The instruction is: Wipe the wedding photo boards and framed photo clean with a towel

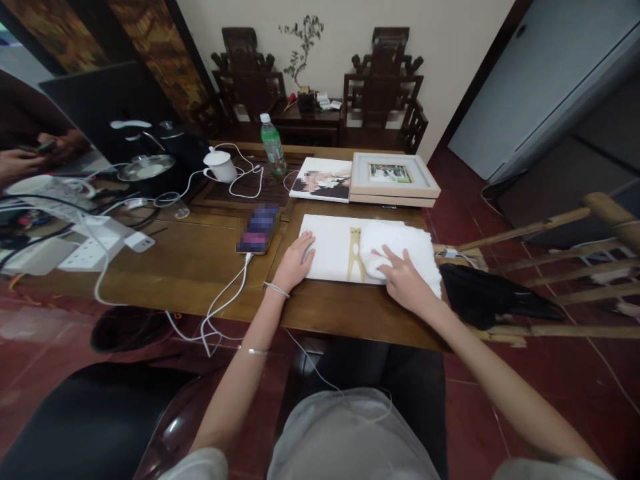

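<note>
In front of me a flat white rectangular piece (327, 250), like an album or panel, lies on the wooden table, with a tan figure (355, 253) on its face. My left hand (297, 257) rests on its left edge, fingers stretched out and lying flat. Over its right part is a white cloth (417, 250) with a ragged edge, bunched near my fingers. My right hand (401, 275) grips and presses this cloth against the white surface, some fingers extended and others partly hidden in the folds.
Behind lie a photo panel (320, 180) and a framed picture (393, 175). Left are a charging phone (258, 229), green bottle (273, 143), lidded white cup (220, 165), cables and a power strip (100, 243). Another person's hands (45, 152) hold something at far left. A bamboo chair (540, 247) stands right.
</note>
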